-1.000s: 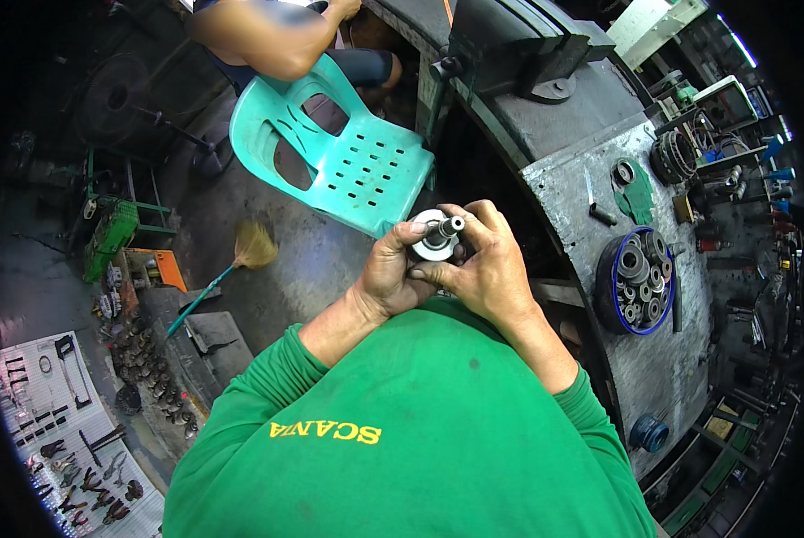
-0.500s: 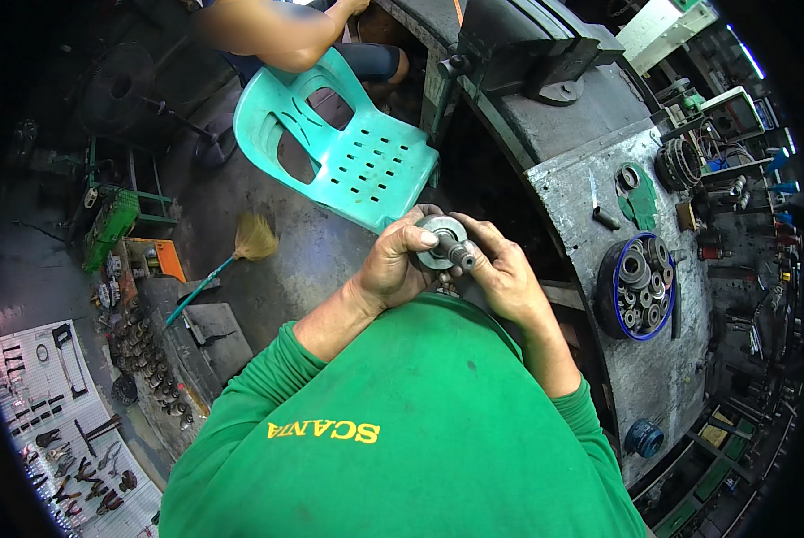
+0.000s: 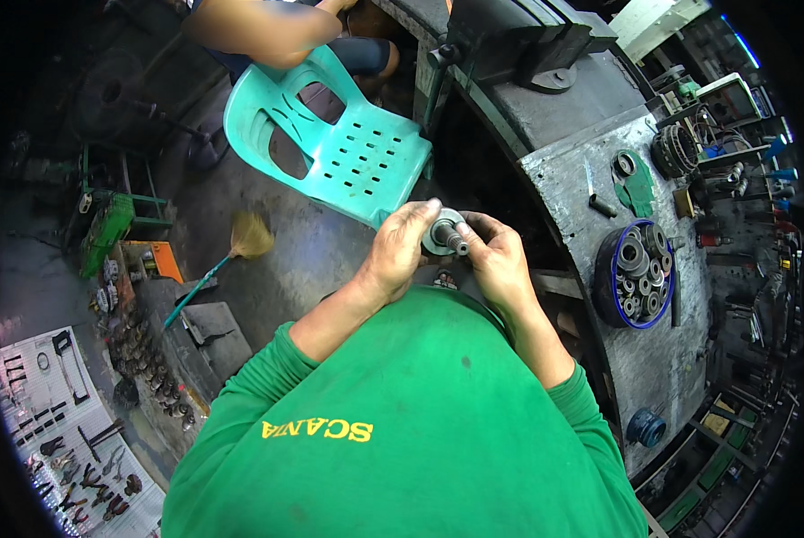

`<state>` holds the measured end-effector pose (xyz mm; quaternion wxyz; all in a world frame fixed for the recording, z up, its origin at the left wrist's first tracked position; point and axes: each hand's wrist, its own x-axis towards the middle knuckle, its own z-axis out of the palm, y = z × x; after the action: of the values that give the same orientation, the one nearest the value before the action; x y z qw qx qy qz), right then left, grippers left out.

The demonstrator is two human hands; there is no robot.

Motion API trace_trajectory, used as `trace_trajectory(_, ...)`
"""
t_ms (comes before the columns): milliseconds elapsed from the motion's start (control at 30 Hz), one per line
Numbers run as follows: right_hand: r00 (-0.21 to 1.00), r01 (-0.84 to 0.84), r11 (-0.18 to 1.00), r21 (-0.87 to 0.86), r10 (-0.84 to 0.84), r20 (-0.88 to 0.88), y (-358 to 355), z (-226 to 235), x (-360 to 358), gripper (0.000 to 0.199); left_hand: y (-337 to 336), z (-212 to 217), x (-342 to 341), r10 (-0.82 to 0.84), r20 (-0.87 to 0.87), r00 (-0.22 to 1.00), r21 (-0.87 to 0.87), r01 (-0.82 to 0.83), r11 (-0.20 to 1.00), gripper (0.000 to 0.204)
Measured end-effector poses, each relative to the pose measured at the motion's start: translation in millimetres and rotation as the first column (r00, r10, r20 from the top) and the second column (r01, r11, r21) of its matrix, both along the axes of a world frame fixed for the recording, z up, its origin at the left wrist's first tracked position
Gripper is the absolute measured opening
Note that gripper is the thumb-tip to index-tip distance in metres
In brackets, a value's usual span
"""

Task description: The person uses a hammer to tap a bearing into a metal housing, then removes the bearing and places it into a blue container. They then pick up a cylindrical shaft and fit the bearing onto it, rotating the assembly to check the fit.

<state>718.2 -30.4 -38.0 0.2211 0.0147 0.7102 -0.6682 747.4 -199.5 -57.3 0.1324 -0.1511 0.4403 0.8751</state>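
Observation:
In front of my chest I hold a stepped metal shaft (image 3: 455, 239) with a round bearing-like ring (image 3: 431, 240) around its thicker end. My left hand (image 3: 395, 253) is closed on the ring's left side, its thumb along the upper edge. From the other side my right hand (image 3: 502, 264) grips the ring and shaft, the thumb lying close beside the shaft. The narrow end of the shaft points toward me and slightly down to the right. Most of the fingers behind the ring are hidden.
A turquoise plastic chair (image 3: 357, 166) stands ahead, a seated person's arm (image 3: 281, 34) beyond it. On the metal workbench (image 3: 639, 377) at right are a blue-rimmed basin (image 3: 602, 291) of bearings and a large vise (image 3: 518, 45). A broom (image 3: 252, 235) and laid-out hand tools (image 3: 88, 448) are at left.
My left thumb has shifted from the ring's face to its upper edge. The ring and shaft have turned slightly between my hands, and the whole view has moved a little.

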Motion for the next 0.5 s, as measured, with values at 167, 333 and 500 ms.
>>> trace_trajectory(167,0.992,-0.041,0.999,0.01,0.042,-0.119,-8,-3,5,0.031,-5,-10,-11,0.092,-0.153,0.984,-0.395,-0.146,0.907,0.056)
trace_trajectory(333,0.981,-0.036,0.999,0.034,0.042,-0.189,-12,3,6,0.032,-10,-4,-10,0.068,-0.261,0.963,-0.605,-0.218,0.766,0.059)
trace_trajectory(500,0.985,-0.028,1.0,-0.008,0.026,-0.169,-11,0,6,0.03,-10,-2,-10,0.053,-0.229,0.972,-0.637,-0.191,0.747,0.054)
